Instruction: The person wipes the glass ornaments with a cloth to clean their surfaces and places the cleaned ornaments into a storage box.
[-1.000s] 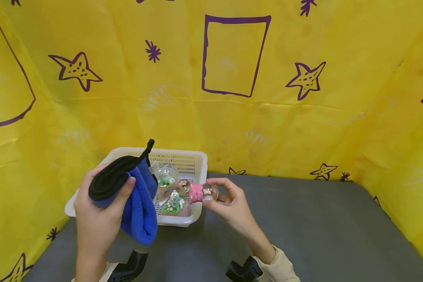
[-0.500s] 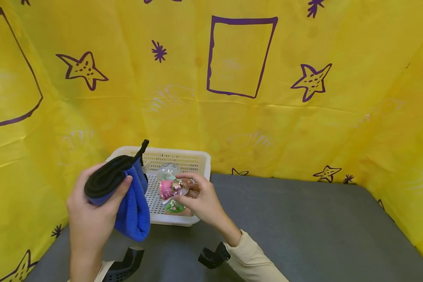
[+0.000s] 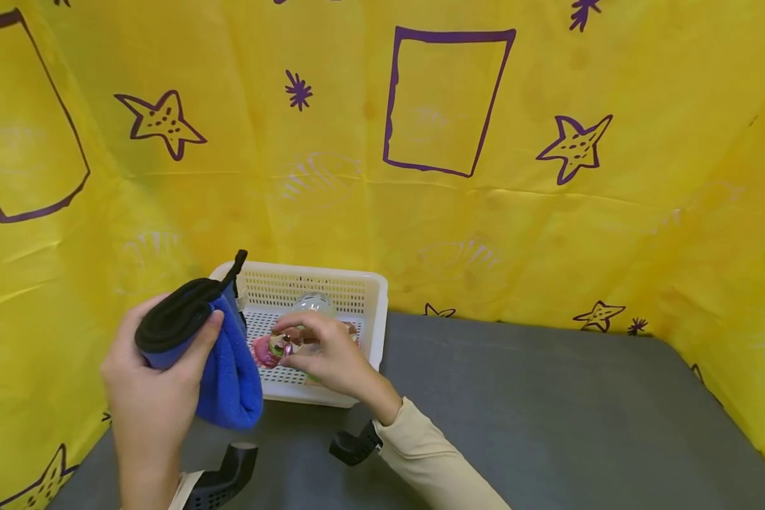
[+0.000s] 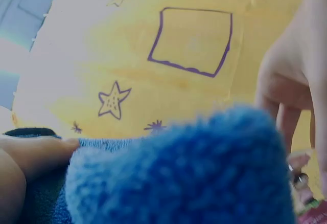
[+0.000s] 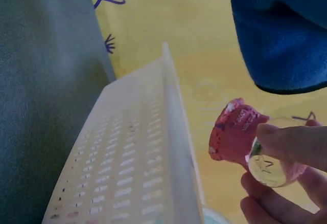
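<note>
My left hand [image 3: 156, 393] grips a folded blue towel [image 3: 231, 375] with black trim, its thumb across the fold. In the left wrist view the fuzzy blue towel [image 4: 179, 175] fills the foreground. Over the white basket [image 3: 379, 312], my right hand [image 3: 338, 358] pinches a small snow globe by its clear ball. The globe's pink base [image 3: 265, 352] points left, towards the towel. The right wrist view shows the snow globe [image 5: 268, 168] tilted on its side between thumb and fingers, its pink base having a bumpy edge. Behind the right hand, another clear globe [image 3: 314, 303] lies in the basket.
The slotted basket stands at the back of a dark grey table [image 3: 548, 411]. Yellow cloth [image 3: 331, 212] with purple drawings hangs behind and at the sides. More items in the basket are mostly hidden by the right hand. Black wrist mounts [image 3: 355, 445] sit on both forearms.
My right hand has carried the snow globe left from the basket's right rim to over its middle, nearer the towel. My left hand has shifted slightly left with the towel. The head view has turned slightly.
</note>
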`<state>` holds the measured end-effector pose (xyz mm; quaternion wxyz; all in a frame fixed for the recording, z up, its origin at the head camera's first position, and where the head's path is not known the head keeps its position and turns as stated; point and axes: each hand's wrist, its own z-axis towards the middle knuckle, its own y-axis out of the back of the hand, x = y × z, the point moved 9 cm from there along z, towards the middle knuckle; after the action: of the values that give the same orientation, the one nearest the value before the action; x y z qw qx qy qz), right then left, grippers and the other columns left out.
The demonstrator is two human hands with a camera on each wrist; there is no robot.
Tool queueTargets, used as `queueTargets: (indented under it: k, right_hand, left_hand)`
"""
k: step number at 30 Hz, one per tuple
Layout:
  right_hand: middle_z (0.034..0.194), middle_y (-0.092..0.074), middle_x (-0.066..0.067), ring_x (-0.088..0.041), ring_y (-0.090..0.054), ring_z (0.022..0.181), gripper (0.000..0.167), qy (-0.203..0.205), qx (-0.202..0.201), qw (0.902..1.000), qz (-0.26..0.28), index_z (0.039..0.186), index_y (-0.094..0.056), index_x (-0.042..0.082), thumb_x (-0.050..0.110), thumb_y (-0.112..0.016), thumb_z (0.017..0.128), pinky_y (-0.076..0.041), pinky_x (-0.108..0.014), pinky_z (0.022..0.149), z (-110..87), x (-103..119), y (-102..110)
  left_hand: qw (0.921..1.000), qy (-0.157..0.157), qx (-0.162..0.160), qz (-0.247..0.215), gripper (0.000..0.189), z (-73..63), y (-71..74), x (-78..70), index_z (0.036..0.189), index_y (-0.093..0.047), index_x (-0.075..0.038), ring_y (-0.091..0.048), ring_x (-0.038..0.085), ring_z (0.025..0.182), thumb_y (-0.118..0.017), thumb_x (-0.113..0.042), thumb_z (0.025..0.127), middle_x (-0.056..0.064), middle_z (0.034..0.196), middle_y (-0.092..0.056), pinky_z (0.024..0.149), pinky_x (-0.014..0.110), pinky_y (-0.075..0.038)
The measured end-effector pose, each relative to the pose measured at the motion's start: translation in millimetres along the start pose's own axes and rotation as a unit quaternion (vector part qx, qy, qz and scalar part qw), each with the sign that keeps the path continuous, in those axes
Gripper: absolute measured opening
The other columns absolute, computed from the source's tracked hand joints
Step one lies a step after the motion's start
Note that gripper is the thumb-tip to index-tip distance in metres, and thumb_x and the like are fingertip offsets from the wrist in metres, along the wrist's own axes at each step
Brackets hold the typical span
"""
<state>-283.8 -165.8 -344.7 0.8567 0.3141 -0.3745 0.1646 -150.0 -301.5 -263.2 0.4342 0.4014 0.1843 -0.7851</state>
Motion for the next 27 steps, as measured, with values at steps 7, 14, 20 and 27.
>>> queueTargets:
  k: [7, 14, 20, 27]
  right_hand:
    - [0.119, -0.069, -0.004, -0.012, -0.062, 0.102, 0.036, 0.031, 0.052, 0.9864, -0.153, 0.116, -0.069, 0.009, 0.0, -0.077, 0.083, -0.048, -0.015, 0.088, 14.6, -2.7, -18.8]
    - [0.118, -0.069, 0.003, -0.006, -0.06, 0.101, 0.039, -0.006, 0.148, 0.958, -0.245, 0.119, -0.068, 0.015, -0.001, -0.072, 0.084, -0.045, -0.012, 0.084, 25.5, -19.1, -33.4]
    - [0.117, -0.071, 0.007, -0.003, -0.063, 0.103, 0.039, -0.041, 0.225, 0.9276, -0.296, 0.12, -0.07, 0.018, 0.003, -0.075, 0.084, -0.049, -0.013, 0.085, 28.1, -36.8, -48.4]
    - [0.114, -0.069, 0.017, -0.001, -0.063, 0.102, 0.03, -0.07, 0.247, 0.8954, -0.364, 0.114, -0.072, 0.027, 0.017, -0.078, 0.086, -0.053, -0.019, 0.079, 33.5, -44.6, -58.3]
  left_hand:
    - [0.9975, 0.008, -0.069, 0.012, 0.045, 2.1, 15.9, 4.1, 0.115, -0.071, -0.005, -0.061, 0.003, 0.097, -0.087, -0.006, 0.073, -0.021, 0.099, -0.067, 0.089, 0.015, -0.044]
    - [0.9943, 0.003, -0.106, -0.008, 0.044, 2.3, 22.7, 4.4, 0.113, -0.072, -0.005, -0.062, 0.004, 0.097, -0.087, -0.005, 0.072, -0.018, 0.098, -0.068, 0.089, 0.017, -0.044]
    - [0.9953, 0.008, -0.096, 0.001, 0.043, 3.6, 20.9, 7.5, 0.113, -0.071, -0.005, -0.062, 0.005, 0.098, -0.087, -0.007, 0.074, -0.019, 0.099, -0.067, 0.089, 0.017, -0.045]
    - [0.9964, 0.005, -0.084, 0.0, 0.042, 5.4, 19.6, 6.0, 0.114, -0.071, -0.004, -0.062, 0.006, 0.097, -0.086, -0.009, 0.074, -0.018, 0.099, -0.068, 0.087, 0.017, -0.045]
